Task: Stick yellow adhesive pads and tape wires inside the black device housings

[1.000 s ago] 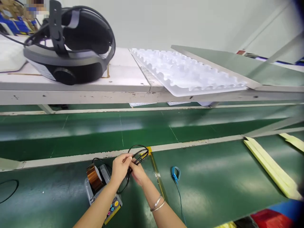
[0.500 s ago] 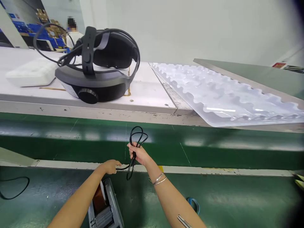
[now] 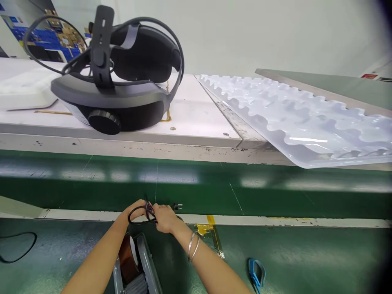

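Observation:
A black power cable (image 3: 132, 214), gathered into a loose folded bundle, is between my two hands below the bench edge. My left hand (image 3: 138, 209) is closed around the bundle, its fingers partly covered by the loops. My right hand (image 3: 165, 219) pinches the cable close beside the left, and the two hands nearly touch. Just past the right hand's knuckles, a two-pin plug (image 3: 177, 206) sticks out to the right. Below my left forearm stands a grey open bin (image 3: 148, 257) with a brown roll of tape (image 3: 128, 259) in it.
A VR headset (image 3: 114, 98) rests on the white bench (image 3: 202, 122), beside a white block (image 3: 27, 92). A wavy white plastic tray (image 3: 290, 118) overhangs the bench edge at right. Another cable (image 3: 18, 234) and a blue strap (image 3: 256, 272) lie on the green floor.
My right hand has come down and left, bringing the cable bundle to my left hand, which now grips it. The plug has come into view. My view has shifted slightly.

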`<state>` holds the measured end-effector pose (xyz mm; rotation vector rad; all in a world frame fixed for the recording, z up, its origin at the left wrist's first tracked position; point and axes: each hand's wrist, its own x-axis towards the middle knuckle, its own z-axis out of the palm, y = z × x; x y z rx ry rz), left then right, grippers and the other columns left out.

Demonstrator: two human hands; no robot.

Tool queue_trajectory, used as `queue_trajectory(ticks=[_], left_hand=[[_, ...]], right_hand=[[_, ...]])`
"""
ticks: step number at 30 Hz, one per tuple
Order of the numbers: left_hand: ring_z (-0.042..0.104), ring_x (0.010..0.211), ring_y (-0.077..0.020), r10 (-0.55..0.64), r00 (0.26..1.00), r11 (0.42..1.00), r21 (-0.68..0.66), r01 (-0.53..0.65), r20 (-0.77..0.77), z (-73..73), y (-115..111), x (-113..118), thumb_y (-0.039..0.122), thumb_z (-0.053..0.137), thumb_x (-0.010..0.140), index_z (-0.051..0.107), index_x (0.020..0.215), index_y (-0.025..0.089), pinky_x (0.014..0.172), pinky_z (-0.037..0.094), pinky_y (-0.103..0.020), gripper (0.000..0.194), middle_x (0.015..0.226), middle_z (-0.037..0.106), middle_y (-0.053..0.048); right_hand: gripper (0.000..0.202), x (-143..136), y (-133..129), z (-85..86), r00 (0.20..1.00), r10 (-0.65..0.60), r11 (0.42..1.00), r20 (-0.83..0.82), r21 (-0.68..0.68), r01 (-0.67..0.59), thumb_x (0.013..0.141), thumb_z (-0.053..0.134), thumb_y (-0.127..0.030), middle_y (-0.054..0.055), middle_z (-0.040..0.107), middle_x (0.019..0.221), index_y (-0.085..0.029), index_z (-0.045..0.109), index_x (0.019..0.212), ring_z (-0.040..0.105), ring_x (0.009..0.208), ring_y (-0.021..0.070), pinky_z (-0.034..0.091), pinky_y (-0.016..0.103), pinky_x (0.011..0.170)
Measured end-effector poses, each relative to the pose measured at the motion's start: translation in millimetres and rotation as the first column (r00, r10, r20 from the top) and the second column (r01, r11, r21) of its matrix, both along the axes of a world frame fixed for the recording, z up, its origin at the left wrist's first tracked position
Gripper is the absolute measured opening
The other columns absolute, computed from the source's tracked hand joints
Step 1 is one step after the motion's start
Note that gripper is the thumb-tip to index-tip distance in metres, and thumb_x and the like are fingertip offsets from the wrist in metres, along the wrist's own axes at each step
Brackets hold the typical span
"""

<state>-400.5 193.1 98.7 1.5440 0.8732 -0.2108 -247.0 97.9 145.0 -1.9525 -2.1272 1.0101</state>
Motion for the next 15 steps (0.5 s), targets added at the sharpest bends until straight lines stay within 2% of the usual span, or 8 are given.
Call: queue_trajectory(ticks=[3, 8, 12, 15], left_hand=[[0.064, 0.093, -0.0186, 0.05, 0.998, 0.998, -0.031, -0.048, 0.046, 5.4, 7, -7, 0.04, 0.059, 0.092, 0.061, 0.11, 0.013, 0.083, 0.056, -0.039, 0.032, 0.106, 0.065, -0.007], [0.064, 0.095, -0.0194, 0.026, 0.998, 0.994, -0.108, -0.021, 0.05, 15.2, 15, -14, 0.046, 0.056, 0.093, 0.061, 0.11, 0.014, 0.085, 0.055, -0.04, 0.037, 0.107, 0.065, -0.007], [0.064, 0.095, -0.0188, -0.117, 0.993, 0.984, -0.134, 0.116, 0.001, 19.9, 31, -8, 0.047, 0.055, 0.094, 0.061, 0.109, 0.014, 0.086, 0.054, -0.041, 0.037, 0.106, 0.066, -0.008], [0.064, 0.091, -0.0194, -0.263, 0.959, 0.962, -0.098, 0.253, -0.107, 14.9, 39, 5, 0.043, 0.062, 0.09, 0.064, 0.099, 0.013, 0.084, 0.055, -0.04, 0.031, 0.098, 0.066, -0.005]], right_hand=[[0.038, -18, -3, -6.9, 0.986, 0.06, 0.995, 0.155, 0.072, -0.072, 0.094, 0.066, -0.032, 0.01, 0.058, 0.126, -0.016, 0.055, 0.127, 0.055, 0.116, 0.0299, 0.045, 0.054, 0.1], [0.034, -26, 7, -19.2, 0.937, 0.105, 0.982, 0.332, 0.116, -0.151, 0.096, 0.063, -0.031, 0.009, 0.061, 0.117, -0.015, 0.056, 0.126, 0.062, 0.102, 0.0256, 0.053, 0.047, 0.089], [0.025, -23, 15, -23.9, 0.901, 0.199, 0.958, 0.385, 0.115, -0.261, 0.097, 0.062, -0.029, 0.009, 0.064, 0.111, -0.013, 0.06, 0.117, 0.062, 0.102, 0.0249, 0.052, 0.046, 0.09], [0.02, -18, 21, -21.5, 0.877, 0.275, 0.939, 0.393, 0.085, -0.332, 0.096, 0.063, -0.03, 0.008, 0.065, 0.106, -0.013, 0.064, 0.106, 0.062, 0.102, 0.0244, 0.051, 0.045, 0.091]])
